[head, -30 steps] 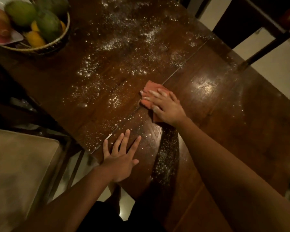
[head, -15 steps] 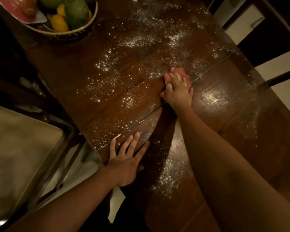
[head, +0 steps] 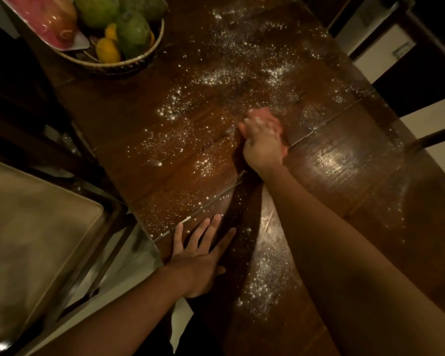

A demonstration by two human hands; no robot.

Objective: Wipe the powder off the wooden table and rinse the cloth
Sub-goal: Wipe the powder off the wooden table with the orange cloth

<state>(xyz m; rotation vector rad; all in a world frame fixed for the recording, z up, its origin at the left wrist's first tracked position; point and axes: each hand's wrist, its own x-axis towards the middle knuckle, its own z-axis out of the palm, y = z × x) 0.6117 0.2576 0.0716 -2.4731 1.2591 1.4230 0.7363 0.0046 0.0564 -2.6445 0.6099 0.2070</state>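
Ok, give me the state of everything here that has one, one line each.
Dark wooden table: dusted with powder, glossy where bare.
White powder: scattered in patches over the table.
Pink cloth: bunched under the right hand, on the table.
Right hand: grips the cloth, blurred.
Left hand: flat on the table's near edge, fingers spread.
Woven basket: upright, filled with fruit.

basket (head: 129,64) on table (head: 344,163), 11 o'clock | powder (head: 216,78), 12 o'clock to centre | right hand (head: 263,147) on cloth (head: 263,113), centre | left hand (head: 201,260) on table edge, 6 o'clock | chair (head: 36,240), 8 o'clock
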